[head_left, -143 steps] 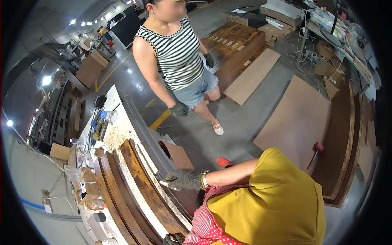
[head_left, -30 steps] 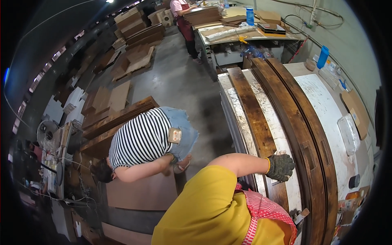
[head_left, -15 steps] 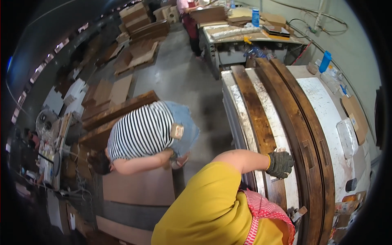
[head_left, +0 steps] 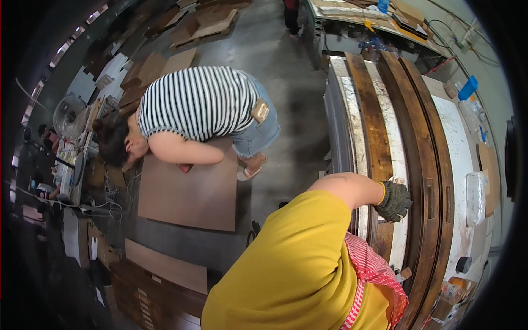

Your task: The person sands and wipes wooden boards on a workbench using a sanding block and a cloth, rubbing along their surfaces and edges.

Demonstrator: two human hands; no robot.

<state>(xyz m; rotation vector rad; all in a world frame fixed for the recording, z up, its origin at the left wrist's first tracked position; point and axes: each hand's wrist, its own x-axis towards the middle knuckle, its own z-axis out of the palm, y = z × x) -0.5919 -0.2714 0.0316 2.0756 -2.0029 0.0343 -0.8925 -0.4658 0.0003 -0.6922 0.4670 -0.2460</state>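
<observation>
Brown-stained plank (head_left: 374,121) lies lengthwise on the white table (head_left: 459,148); its near part goes out of sight behind my pink apron (head_left: 377,264). Left grip (head_left: 393,202), dark gloved, is down at the plank's right edge, fingers bent, something pale showing beside them. Can't tell if it's clasping that or just pressing. Right grip is out of view, state unknown.

In the way: my yellow sleeve (head_left: 324,214), just left of the plank, and two slotted dark beams (head_left: 421,159) parallel on its right, first one close to my fingers. White strip (head_left: 394,126) between plank and beams. Right of the plank, past the beams: plastic-wrapped pack (head_left: 475,198), black round object (head_left: 463,264) nearer me, blue bottle (head_left: 468,88) further off.

Left of the plank, across the floor (head_left: 291,137): co-worker (head_left: 198,104) in striped top, bent low, partly covering a large brown panel (head_left: 187,198). Fan (head_left: 69,116) well beyond, far left of the plank.
</observation>
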